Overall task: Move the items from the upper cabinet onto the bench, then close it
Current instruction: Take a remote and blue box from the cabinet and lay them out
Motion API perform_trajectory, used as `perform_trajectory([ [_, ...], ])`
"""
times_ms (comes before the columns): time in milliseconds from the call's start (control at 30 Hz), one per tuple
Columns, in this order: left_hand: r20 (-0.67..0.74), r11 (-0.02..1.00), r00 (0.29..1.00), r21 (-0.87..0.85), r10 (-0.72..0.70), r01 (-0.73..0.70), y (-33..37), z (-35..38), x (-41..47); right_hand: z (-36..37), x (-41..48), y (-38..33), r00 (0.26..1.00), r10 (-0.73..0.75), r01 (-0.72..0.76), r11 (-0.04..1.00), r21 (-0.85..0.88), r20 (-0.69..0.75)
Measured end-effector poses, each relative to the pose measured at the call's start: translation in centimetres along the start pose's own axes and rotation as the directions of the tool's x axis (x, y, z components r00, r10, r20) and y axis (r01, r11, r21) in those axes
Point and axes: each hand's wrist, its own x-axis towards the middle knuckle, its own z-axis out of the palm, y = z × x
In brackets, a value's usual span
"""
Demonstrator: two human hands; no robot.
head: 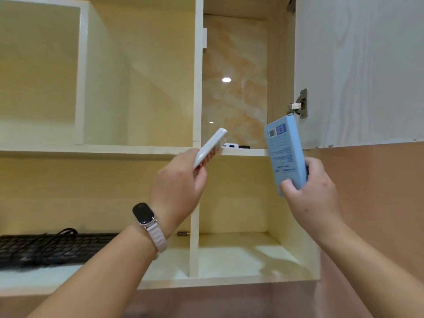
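My left hand [176, 187] grips a flat white device [210, 146] with orange buttons on its underside, tilted up toward the upper cabinet's shelf edge. My right hand [309, 191] holds a light blue box [284, 154] upright by its lower end, just in front of the open compartment. On the upper shelf [243, 151] lie a small white item [229, 146] and a small black item [244, 147], seen only at their front edges. The cabinet door [358, 70] stands open at the right, on its metal hinge [299, 104].
Below the shelf are two open cubbies; a black keyboard [52, 247] with its coiled cable lies in the left one, and a small brown object [183, 233] sits near the divider [193, 244]. A pink wall runs down the right side.
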Motion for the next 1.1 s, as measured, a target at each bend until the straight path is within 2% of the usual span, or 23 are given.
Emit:
perform_trajectory([
  [167, 0.008, 0.993, 0.994, -0.039, -0.113, 0.113, 2.7, 0.4, -2.4, -2.0, -2.6, 1.0, 0.996, 0.083, -0.088, 0.987, 0.138, 0.043],
  [300, 0.074, 0.963, 0.978, -0.174, -0.195, 0.205, 5.8, 1.5, -5.1, -4.2, -5.3, 2.7, 0.987, 0.142, -0.153, 0.968, 0.201, 0.069],
  [467, 0.208, 0.874, 0.936, -0.346, -0.283, 0.341, 9.9, 3.1, -9.0, -7.1, -8.1, 4.9, 0.968, 0.239, -0.249, 0.949, 0.194, 0.075],
  [600, 0.379, 0.718, 0.858, -0.482, -0.346, 0.502, 11.8, 4.1, -13.6, -8.8, -10.6, 6.1, 0.953, 0.298, -0.304, 0.938, 0.165, 0.058],
  [767, 0.526, 0.501, 0.738, -0.544, -0.422, 0.674, 12.0, 5.5, -17.7, -8.3, -14.1, 6.8, 0.916, 0.400, -0.399, 0.910, 0.113, 0.010],
  [1000, 0.694, 0.262, 0.648, -0.592, -0.314, 0.762, 9.8, 6.0, -20.8, -5.6, -18.9, 5.8, 0.849, 0.517, -0.516, 0.856, 0.034, -0.112],
  [1100, 0.767, 0.120, 0.589, -0.579, -0.253, 0.806, 8.4, 6.4, -22.8, -4.4, -21.6, 5.0, 0.815, 0.563, -0.568, 0.823, 0.002, -0.137],
])
